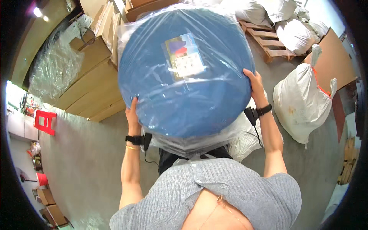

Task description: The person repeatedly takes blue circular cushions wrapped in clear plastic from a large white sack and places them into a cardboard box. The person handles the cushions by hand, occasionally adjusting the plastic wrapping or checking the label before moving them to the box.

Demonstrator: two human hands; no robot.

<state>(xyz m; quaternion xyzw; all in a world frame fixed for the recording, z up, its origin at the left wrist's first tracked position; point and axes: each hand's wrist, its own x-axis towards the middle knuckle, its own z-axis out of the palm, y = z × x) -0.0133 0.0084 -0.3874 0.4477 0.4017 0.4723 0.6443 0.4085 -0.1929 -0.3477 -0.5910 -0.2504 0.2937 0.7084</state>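
Observation:
A big round blue cushion (191,103), wrapped in clear plastic, is held up in front of my body. A printed card (185,57) lies under the plastic on its upper face. My left hand (132,112) grips its lower left edge, with the thumb on top. Around the right edge my right hand (256,85) is closed the same way, its thumb pressing on the plastic. The other fingers of both hands are mostly hidden beneath the cushion. Loose plastic (191,144) hangs from the near side.
Large cardboard boxes (90,82) stand at left, with crumpled clear plastic (57,65) on them. A red plastic stool (45,122) is farther left. White sacks (295,36) lie on a wooden pallet (268,40) at back right; another tied white sack (303,101) stands nearer.

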